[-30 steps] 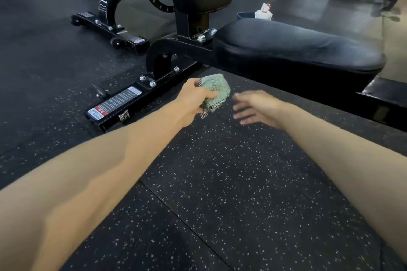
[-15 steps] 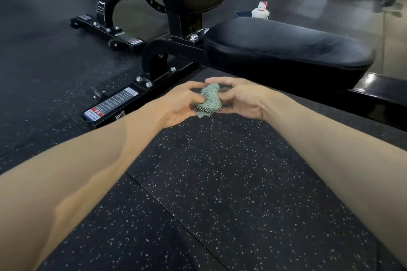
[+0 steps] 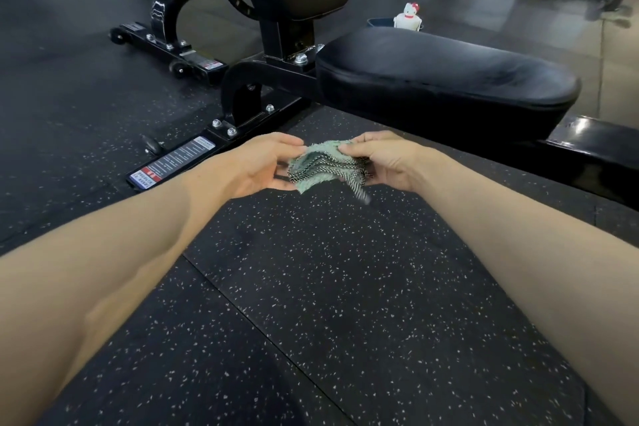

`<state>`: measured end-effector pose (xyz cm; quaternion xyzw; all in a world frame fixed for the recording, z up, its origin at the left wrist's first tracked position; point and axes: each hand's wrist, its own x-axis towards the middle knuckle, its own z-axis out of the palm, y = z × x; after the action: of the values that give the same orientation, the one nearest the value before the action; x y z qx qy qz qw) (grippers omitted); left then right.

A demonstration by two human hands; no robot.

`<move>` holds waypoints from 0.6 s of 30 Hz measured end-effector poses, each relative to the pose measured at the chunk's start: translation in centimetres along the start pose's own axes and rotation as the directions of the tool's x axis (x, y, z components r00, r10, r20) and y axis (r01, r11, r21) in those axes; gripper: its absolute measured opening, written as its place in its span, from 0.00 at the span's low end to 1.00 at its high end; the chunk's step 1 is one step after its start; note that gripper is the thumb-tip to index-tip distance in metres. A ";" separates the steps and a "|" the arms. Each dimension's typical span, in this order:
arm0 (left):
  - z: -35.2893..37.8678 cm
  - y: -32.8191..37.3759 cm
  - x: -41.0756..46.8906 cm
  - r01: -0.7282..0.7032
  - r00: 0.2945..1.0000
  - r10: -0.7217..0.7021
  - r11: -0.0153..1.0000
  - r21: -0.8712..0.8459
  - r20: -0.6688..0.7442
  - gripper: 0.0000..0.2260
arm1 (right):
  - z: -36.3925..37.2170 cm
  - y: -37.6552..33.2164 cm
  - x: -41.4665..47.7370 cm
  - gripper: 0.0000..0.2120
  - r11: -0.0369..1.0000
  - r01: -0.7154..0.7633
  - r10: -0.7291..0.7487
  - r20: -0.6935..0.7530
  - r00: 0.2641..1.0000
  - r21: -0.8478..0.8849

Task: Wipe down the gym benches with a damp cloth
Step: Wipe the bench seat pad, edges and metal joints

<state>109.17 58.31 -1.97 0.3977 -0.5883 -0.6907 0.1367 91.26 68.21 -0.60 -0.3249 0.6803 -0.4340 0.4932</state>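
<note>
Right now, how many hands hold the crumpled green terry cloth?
2 on the green cloth: left hand holding its left edge, right hand pinching its right edge. None hidden.

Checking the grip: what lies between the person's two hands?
The crumpled green terry cloth with checkered mesh backing, held by the left hand and right hand, head view.

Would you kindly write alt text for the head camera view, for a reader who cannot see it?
The left hand and right hand hold a crumpled green cloth between them above speckled black floor mats, just in front of a black padded bench seat.
</note>
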 end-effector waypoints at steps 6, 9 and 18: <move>0.3 -0.2 -0.4 0.024 0.966 -0.012 0.999 -0.045 0.256 0.31 | 0.2 0.0 0.0 0.04 0.995 -0.049 0.052 -0.040 0.998 0.086; 0.5 -0.2 -0.4 -0.006 0.963 -0.010 0.998 0.060 0.270 0.29 | 0.1 -0.2 -0.4 0.10 0.991 -0.084 0.080 0.034 0.996 0.102; 0.8 -0.1 -0.3 0.094 0.993 -0.109 0.956 0.278 0.040 0.07 | 0.4 -0.1 -0.3 0.21 0.997 -0.076 0.075 0.128 0.989 0.002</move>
<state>108.78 59.12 -1.95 0.4234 -0.6611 -0.6188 0.0284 91.73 68.30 -0.44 -0.3241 0.6577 -0.3956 0.5531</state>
